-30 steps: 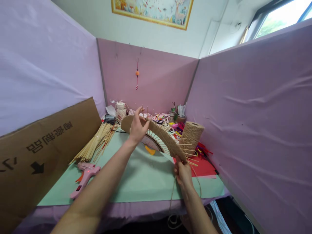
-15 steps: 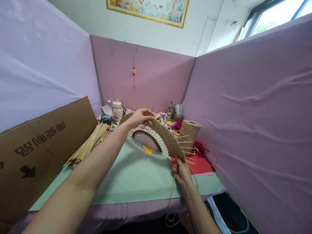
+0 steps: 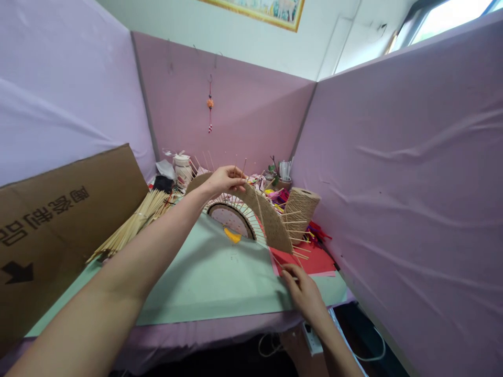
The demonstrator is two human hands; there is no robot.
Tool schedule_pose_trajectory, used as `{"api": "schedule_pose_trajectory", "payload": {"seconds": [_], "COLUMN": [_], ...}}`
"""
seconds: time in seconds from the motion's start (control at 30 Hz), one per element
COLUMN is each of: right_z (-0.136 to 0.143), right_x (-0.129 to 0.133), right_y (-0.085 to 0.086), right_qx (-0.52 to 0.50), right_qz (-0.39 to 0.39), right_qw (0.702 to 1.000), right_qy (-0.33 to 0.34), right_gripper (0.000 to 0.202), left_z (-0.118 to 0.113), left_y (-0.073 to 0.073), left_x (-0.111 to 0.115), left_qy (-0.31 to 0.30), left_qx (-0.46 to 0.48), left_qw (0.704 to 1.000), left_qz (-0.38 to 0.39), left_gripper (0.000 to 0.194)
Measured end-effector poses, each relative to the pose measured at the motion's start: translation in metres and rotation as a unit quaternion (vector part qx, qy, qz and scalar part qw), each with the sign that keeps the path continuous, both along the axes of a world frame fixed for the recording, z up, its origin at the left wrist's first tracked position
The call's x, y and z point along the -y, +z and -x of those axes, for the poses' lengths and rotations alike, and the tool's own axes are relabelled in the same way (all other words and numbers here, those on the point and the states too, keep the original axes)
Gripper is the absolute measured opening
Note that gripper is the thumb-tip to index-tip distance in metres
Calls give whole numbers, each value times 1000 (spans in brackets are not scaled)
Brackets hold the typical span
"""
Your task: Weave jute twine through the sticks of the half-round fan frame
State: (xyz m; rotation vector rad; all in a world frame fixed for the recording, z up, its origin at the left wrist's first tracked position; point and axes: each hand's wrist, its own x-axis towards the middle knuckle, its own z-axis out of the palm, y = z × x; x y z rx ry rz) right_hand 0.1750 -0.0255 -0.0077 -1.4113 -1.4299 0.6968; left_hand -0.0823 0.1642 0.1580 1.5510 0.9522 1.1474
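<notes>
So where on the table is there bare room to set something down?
The pale green tabletop has bare room between the left forearm and right hand, in front of the small yellow piece. Crowded: thin pale sticks at left, colourful clutter behind the curved tan band, flat red sheet at right.

A counter [image 3: 204,293] with a pale green top stands inside three upright panels: a lilac left panel [image 3: 58,89], a dusty-pink back panel [image 3: 255,115] and a mauve right panel [image 3: 393,183], its covering wrinkled. Behind rises a white wall [image 3: 165,18] bearing a gold-framed picture [image 3: 275,10]. Bright daylight fills a window [image 3: 451,22] at upper right; beneath the counter lies shadow.
</notes>
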Motion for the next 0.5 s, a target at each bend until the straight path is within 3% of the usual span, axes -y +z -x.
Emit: {"api": "schedule_pose_trajectory", "payload": {"seconds": [0.1,0.2,0.3,0.4,0.5], "right_z": [16,47,81,100,92], "right_x": [-7,-32,-67,-89,-88], "right_y": [32,56,60,57,62], "right_qx": [45,13,-98,-226,-219], "right_qz": [-90,-123,-84,-26,-79], "right_qw": [995,992,991,969,971], "right_qy": [-12,-10,34,97,59], "right_gripper": [26,32,42,43,37], "left_z": [-1,0,1,2,2], "left_y": [-1,-2,-3,-3,-3], "left_x": [-1,-3,-4,-4,-3], "left_qy": [6,7,1,-11,-6], "left_qx": [-7,-16,-19,-21,-24], "left_qw": [1000,1000,1000,1000,1000], "left_qz": [-7,-13,-11,-9,-10], "left_gripper": [16,17,19,19,17]}}
